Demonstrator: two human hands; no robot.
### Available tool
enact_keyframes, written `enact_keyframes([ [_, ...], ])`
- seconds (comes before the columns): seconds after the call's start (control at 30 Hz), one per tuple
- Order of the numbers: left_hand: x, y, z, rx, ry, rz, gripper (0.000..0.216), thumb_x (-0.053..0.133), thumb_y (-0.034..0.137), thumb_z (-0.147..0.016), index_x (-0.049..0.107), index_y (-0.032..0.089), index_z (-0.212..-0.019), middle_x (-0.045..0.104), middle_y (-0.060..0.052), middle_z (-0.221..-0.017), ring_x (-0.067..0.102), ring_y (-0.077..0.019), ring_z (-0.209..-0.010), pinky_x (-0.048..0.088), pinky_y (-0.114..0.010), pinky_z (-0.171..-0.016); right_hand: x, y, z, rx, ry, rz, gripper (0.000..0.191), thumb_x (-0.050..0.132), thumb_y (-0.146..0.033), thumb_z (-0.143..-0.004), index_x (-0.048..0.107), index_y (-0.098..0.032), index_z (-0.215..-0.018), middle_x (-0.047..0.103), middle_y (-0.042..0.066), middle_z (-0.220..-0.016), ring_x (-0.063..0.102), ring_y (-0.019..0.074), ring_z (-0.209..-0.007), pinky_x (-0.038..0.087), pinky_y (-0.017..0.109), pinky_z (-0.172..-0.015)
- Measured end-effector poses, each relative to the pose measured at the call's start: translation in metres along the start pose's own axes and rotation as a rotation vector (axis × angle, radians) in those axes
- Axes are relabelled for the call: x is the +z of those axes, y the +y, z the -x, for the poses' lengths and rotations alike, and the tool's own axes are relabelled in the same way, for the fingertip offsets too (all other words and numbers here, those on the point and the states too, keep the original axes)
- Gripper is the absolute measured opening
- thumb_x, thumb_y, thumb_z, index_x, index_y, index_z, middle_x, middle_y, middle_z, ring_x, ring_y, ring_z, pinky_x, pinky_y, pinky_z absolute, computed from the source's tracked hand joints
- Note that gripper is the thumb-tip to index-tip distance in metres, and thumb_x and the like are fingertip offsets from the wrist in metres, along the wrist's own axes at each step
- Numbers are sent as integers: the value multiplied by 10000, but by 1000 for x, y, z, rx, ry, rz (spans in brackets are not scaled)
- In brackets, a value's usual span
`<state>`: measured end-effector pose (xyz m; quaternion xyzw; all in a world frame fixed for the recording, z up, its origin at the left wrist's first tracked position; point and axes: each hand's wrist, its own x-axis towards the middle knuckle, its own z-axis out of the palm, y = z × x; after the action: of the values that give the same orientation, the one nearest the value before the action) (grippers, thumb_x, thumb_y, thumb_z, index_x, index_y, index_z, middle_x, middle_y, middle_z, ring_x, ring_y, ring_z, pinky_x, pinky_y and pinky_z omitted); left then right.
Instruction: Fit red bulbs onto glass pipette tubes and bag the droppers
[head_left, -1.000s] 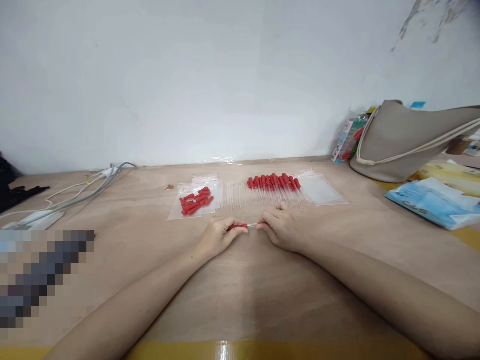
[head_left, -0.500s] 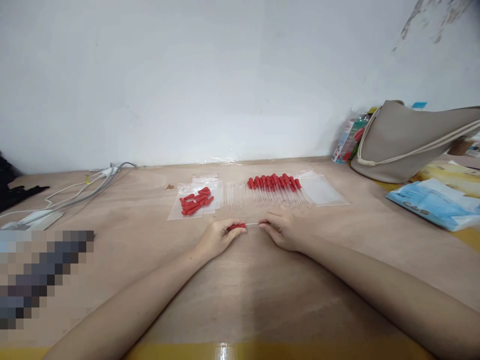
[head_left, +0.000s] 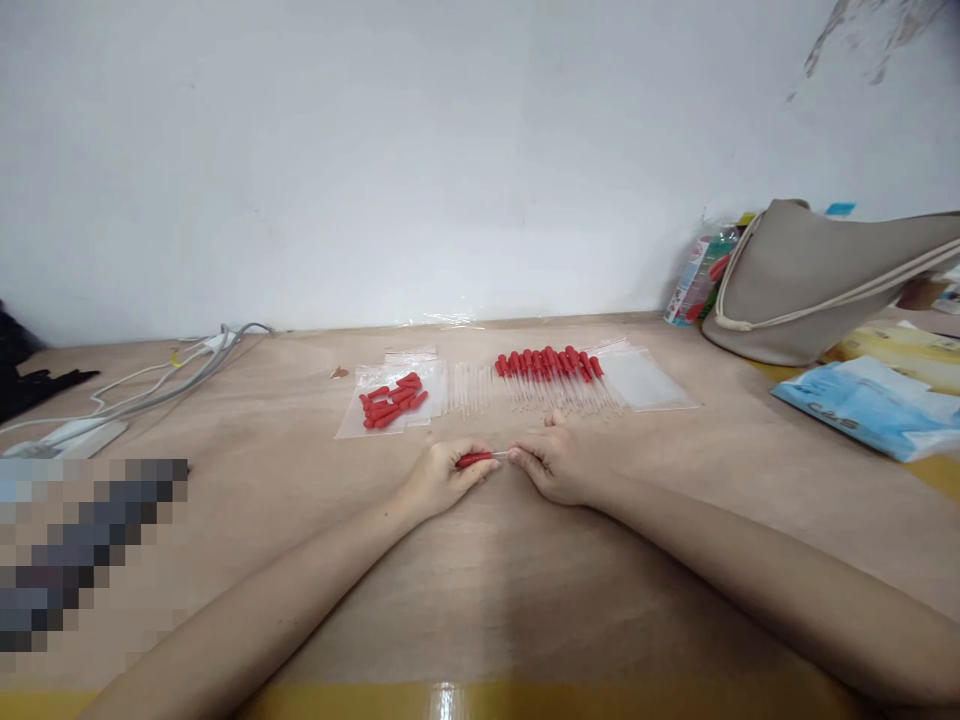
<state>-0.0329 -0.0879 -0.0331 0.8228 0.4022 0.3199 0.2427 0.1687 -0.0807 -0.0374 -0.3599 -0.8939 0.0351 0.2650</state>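
My left hand (head_left: 454, 476) is closed round a red rubber dropper bulb (head_left: 475, 460). A thin clear dropper tube (head_left: 500, 455) runs from the bulb to my right hand (head_left: 549, 468), whose thumb and finger pinch it. Beyond my left hand, loose red bulbs (head_left: 391, 404) lie on a clear plastic bag (head_left: 351, 425). Bare clear tubes (head_left: 469, 388) lie side by side to the right of them. Farther right is a row of droppers with red bulbs (head_left: 547, 365) at their far ends, their tubes pointing toward me.
A flat clear bag (head_left: 649, 380) lies right of the row. At the right are a blue tissue pack (head_left: 862, 405), a grey bag (head_left: 810, 280) and a plastic bottle (head_left: 701, 275). Cables (head_left: 187, 370) and a power strip (head_left: 86, 437) occupy the left. A white wall (head_left: 450, 160) stands behind the table.
My right hand has moved slightly left, closer to my left hand, so less of the tube shows between them. The bulbs and tubes on the table have not moved.
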Motion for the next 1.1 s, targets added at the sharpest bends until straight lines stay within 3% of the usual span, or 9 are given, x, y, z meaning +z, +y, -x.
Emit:
enact_keyframes([
  [0.3,1,-5,0,39,1,-18,174,564,298,-801,646,158,-863,669,-11,-706,609,-119,-624,485,-206,-585,-3,-5,-5,73,-133,-93,297,347,-226,-897,568,-189,-704,608,-38,-606,440,80,-509,237,317,-732],
  [0.43,0,-7,-4,49,-19,5,171,568,308,-803,636,164,-865,674,-20,-781,622,-132,-712,502,-233,-664,-18,-10,-11,49,-139,-30,282,406,-256,-880,599,-192,-684,626,-3,-683,495,120,-644,245,314,-719],
  [0.53,-1,-11,-8,52,58,30,302,622,300,-760,570,163,-1024,642,-46,-916,608,-138,-791,508,-257,-712,-32,-7,-14,42,-127,23,228,498,-278,-826,628,-189,-660,626,29,-725,511,153,-723,264,290,-668],
  [0.6,-1,-13,-9,38,131,-3,488,654,290,-726,470,166,-1161,589,-62,-979,581,-130,-774,509,-256,-674,-38,3,-17,124,-136,1,256,495,-281,-816,619,-180,-617,605,22,-653,502,138,-638,276,266,-600],
  [0.67,-3,-14,-10,32,157,-70,535,650,279,-722,426,170,-1196,546,-57,-967,545,-117,-723,497,-249,-629,-41,18,-22,289,-95,-35,313,462,-310,-822,588,-177,-568,556,6,-551,465,122,-537,270,252,-532],
  [0.83,-4,-11,-13,85,31,-213,174,568,262,-781,585,157,-919,525,-30,-809,509,-123,-672,456,-265,-632,-32,51,-49,701,136,59,397,429,-427,-804,547,-185,-512,558,34,-544,498,156,-559,301,272,-547],
  [1.0,-3,-11,-14,69,8,-223,128,566,271,-787,603,158,-833,539,-29,-767,514,-127,-667,440,-262,-628,-8,50,-82,838,115,197,344,419,-405,-800,624,-184,-634,645,71,-723,571,216,-751,320,362,-754],
  [1.1,-3,-13,-14,77,8,-215,121,565,269,-789,601,163,-835,548,-29,-773,519,-128,-679,439,-257,-632,1,45,-93,867,60,241,313,413,-366,-799,644,-157,-764,654,104,-801,580,237,-796,292,399,-795],
])
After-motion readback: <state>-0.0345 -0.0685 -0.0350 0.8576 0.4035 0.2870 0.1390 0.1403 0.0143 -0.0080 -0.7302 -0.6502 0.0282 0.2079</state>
